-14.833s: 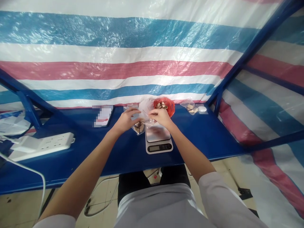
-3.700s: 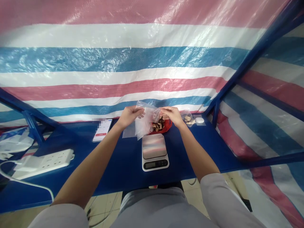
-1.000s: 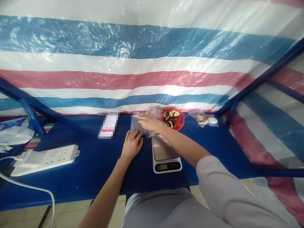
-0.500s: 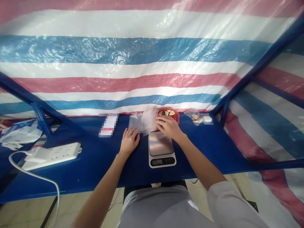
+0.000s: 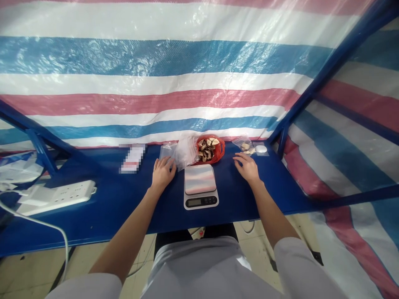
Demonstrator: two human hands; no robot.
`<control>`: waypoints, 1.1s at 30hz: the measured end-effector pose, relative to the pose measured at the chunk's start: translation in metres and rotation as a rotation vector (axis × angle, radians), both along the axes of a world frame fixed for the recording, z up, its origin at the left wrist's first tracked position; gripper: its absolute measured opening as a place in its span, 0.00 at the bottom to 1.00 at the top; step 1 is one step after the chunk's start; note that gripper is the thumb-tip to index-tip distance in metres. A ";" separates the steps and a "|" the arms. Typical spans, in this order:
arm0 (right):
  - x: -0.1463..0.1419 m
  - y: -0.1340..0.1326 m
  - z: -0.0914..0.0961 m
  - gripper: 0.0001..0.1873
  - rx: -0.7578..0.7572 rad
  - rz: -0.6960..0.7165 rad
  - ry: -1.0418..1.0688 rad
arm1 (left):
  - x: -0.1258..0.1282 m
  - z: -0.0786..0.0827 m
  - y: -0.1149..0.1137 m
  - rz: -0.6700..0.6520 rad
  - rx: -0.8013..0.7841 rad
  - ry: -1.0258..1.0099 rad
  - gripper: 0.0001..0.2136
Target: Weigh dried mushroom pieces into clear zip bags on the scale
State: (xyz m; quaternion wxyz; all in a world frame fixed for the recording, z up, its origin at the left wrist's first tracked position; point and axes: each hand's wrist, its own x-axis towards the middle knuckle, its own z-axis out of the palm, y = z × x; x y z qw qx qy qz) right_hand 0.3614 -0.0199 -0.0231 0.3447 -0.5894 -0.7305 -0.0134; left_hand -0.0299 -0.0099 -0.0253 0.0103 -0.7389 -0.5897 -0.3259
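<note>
Left hand (image 5: 163, 171) spread, fingertips over clear bag (image 5: 170, 149); right hand (image 5: 247, 167) loosely spread.
Bag likely light, limp, slippery; pinch an edge.

White power strip (image 5: 71, 195) at left, striped tarpaulin (image 5: 162, 101) behind, blue frame (image 5: 336, 62).

Red, white and blue striped tarp (image 5: 156, 99) at 12, red basket (image 5: 222, 150), white scale (image 5: 200, 182) with black panel (image 5: 201, 202) at 6, plain white power strip (image 5: 64, 197) at 8.

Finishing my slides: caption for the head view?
Left hand and right hand flank a digital scale; behind, a red basket of pale and dark pieces.
</note>
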 end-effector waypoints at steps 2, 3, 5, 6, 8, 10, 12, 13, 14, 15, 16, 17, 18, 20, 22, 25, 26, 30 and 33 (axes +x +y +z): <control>0.014 0.009 -0.005 0.15 0.006 -0.028 -0.026 | 0.000 -0.001 0.003 -0.010 0.001 0.018 0.19; 0.021 0.014 -0.007 0.15 0.007 -0.033 -0.041 | 0.000 -0.001 0.005 -0.015 0.000 0.024 0.19; 0.032 0.025 -0.009 0.15 -0.013 -0.046 -0.080 | 0.001 -0.001 0.008 -0.015 -0.012 0.039 0.19; 0.037 0.030 -0.011 0.15 -0.021 -0.065 -0.095 | 0.001 -0.001 0.009 -0.009 -0.026 0.054 0.19; 0.044 0.038 -0.013 0.15 -0.034 -0.084 -0.133 | 0.002 -0.001 0.011 0.015 -0.068 0.097 0.20; 0.049 0.044 -0.014 0.16 -0.044 -0.098 -0.172 | 0.003 -0.001 0.011 0.038 -0.117 0.139 0.21; 0.052 0.048 -0.015 0.17 -0.055 -0.111 -0.201 | 0.004 -0.001 0.011 0.054 -0.151 0.165 0.22; 0.053 0.050 -0.015 0.18 -0.062 -0.115 -0.211 | 0.004 -0.001 0.010 0.058 -0.161 0.172 0.22; 0.054 0.051 -0.015 0.19 -0.070 -0.116 -0.219 | 0.004 -0.001 0.010 0.058 -0.169 0.176 0.22; 0.054 0.053 -0.015 0.20 -0.079 -0.119 -0.225 | 0.004 -0.002 0.011 0.054 -0.174 0.177 0.22; 0.054 0.054 -0.015 0.21 -0.090 -0.127 -0.232 | 0.004 -0.002 0.011 0.048 -0.178 0.176 0.22; 0.053 0.056 -0.015 0.22 -0.101 -0.143 -0.239 | 0.003 -0.003 0.011 0.039 -0.181 0.173 0.22; 0.053 0.057 -0.016 0.23 -0.109 -0.164 -0.247 | 0.003 -0.004 0.012 0.030 -0.184 0.167 0.22; 0.052 0.060 -0.016 0.26 -0.114 -0.205 -0.265 | 0.002 -0.006 0.013 0.020 -0.185 0.154 0.22; 0.051 0.062 -0.017 0.28 -0.115 -0.221 -0.281 | 0.001 -0.008 0.014 0.014 -0.180 0.141 0.22; 0.051 0.064 -0.016 0.27 -0.129 -0.224 -0.284 | 0.000 -0.010 0.015 0.011 -0.175 0.120 0.21; 0.051 0.064 -0.016 0.26 -0.135 -0.226 -0.283 | 0.000 -0.011 0.015 0.010 -0.175 0.113 0.21; 0.048 0.064 -0.011 0.20 -0.157 -0.253 -0.288 | 0.000 -0.012 0.015 0.007 -0.170 0.095 0.21; 0.043 0.061 -0.008 0.18 -0.163 -0.254 -0.285 | 0.000 -0.013 0.016 0.004 -0.162 0.082 0.21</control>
